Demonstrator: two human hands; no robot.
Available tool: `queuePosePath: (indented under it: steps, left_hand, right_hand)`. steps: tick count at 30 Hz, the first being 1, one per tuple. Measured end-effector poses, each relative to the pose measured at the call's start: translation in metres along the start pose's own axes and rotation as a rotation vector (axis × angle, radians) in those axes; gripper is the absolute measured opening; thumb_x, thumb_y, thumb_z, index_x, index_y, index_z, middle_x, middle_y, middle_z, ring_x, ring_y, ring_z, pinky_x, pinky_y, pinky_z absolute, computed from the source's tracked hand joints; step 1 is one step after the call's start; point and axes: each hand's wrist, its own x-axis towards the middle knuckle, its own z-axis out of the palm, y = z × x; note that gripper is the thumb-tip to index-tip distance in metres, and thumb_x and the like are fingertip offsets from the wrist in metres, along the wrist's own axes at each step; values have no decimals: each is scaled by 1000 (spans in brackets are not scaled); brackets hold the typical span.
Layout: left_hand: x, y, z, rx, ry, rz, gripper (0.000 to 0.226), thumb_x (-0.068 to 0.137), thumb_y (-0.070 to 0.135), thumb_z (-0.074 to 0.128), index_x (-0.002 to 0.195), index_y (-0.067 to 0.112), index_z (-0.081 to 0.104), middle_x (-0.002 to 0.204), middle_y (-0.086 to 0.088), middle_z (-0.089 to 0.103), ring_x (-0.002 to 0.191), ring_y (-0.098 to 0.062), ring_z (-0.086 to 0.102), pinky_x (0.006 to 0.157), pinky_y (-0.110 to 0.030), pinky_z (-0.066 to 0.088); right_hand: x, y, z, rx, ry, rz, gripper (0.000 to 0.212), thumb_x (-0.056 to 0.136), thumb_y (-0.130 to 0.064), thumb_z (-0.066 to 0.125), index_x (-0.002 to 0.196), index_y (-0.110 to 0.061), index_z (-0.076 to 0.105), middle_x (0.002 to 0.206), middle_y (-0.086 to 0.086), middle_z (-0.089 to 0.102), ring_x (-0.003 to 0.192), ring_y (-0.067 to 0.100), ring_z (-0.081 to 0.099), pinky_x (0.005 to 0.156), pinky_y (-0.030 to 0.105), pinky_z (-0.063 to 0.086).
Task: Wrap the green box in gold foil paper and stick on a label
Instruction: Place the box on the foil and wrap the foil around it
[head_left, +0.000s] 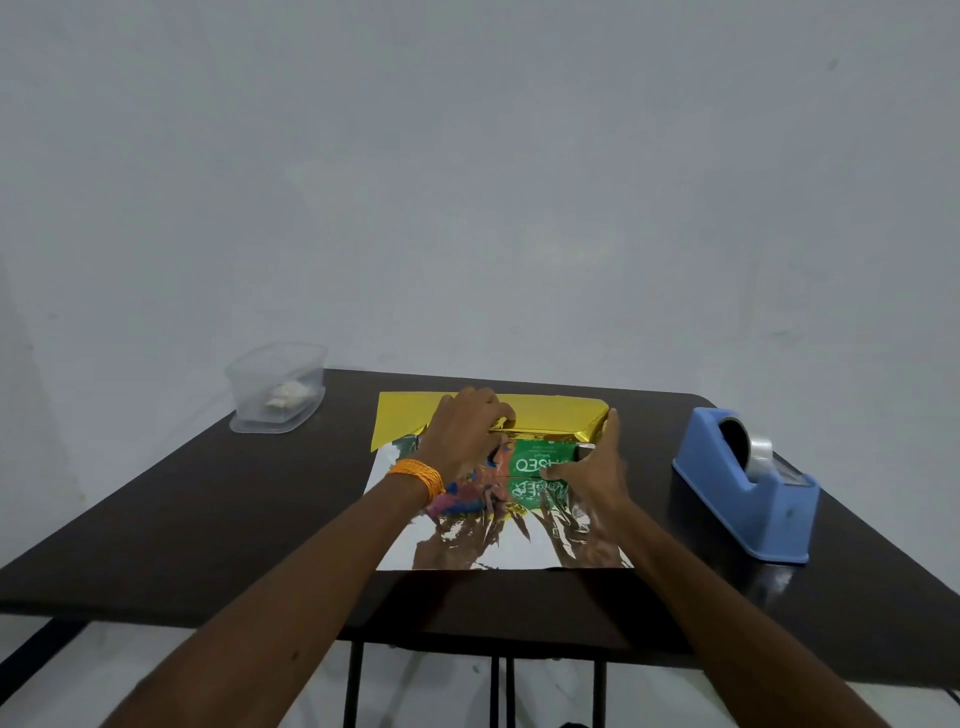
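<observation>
1. Table (208, 519): dark top. My two bare forearms reach over its near edge toward the middle.
2. Foil (519, 551): lies flat in the middle of the table, its near half silver side up. That half is creased and mirrors my arms and the box print.
3. Right hand (592, 467): set at the box's right end and holding nothing. Fingers are straight and point away from me along that end, with the thumb stretched left across the near face.
4. Bracelet (418, 475): orange cord on my left wrist, just above the foil's left part.
5. Box (540, 460): green, lying flat on the foil between my hands. Its near face is bare and its white lettering reads upside down from here.
6. Left hand (462, 431): lies over the box's left part. Fingers are curled onto the near edge of the gold flap and hold it down on the box top.
7. Gold flap: the foil's far half is folded toward me over the box top, gold side out. A flat gold strip rests on the table behind.
8. Dispenser (748, 499): blue, carrying a tape roll (753, 452). It stands right of the foil, apart from it.
9. Tub (278, 389): clear plastic with something white inside, at the far left corner.
10. Wall (467, 182): plain grey, behind the table.
</observation>
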Motion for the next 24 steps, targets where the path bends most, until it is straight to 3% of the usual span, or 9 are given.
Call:
queuePosePath:
  steps: [5, 11, 15, 19, 24]
  left_hand:
    - [0, -2, 1, 6, 2, 3, 33, 96, 33, 61, 128, 28, 61, 125, 0, 57, 117, -22, 49, 94, -37, 40]
    - [0, -2, 3, 19, 4, 9, 34, 96, 33, 60, 129, 27, 60, 127, 0, 57, 118, -22, 48, 94, -37, 40]
    - [1, -2, 3, 28, 0, 10, 33, 96, 32, 60, 129, 27, 60, 128, -1, 57, 118, -23, 48, 95, -38, 41]
    - [0, -2, 3, 29, 7, 12, 34, 96, 31, 60, 130, 26, 60, 127, -1, 57, 117, -23, 49, 94, -38, 42]
    - [0, -2, 3, 32, 2, 9, 34, 97, 31, 60, 131, 27, 59, 128, -1, 57, 118, -23, 49, 95, -38, 42]
  right_hand:
    - [4, 1, -6, -9, -69, 6, 139, 63, 9, 87, 160, -30, -4, 154, 14, 41, 137, 37, 44, 107, 55, 41]
    - [9, 9, -6, 7, -104, 32, 143, 61, 11, 86, 158, -32, -9, 155, 11, 42, 136, 37, 45, 107, 56, 43]
    - [11, 9, -7, 12, -144, 53, 146, 60, 11, 86, 157, -35, -12, 153, 9, 44, 134, 35, 47, 103, 48, 46]
    - [24, 19, -5, 24, -184, 56, 155, 48, 5, 91, 153, -46, -11, 155, 4, 42, 134, 35, 47, 104, 60, 45]
    - [54, 46, 1, 19, -205, 34, 159, 34, -5, 94, 145, -59, -5, 151, 1, 47, 131, 35, 51, 100, 64, 47]
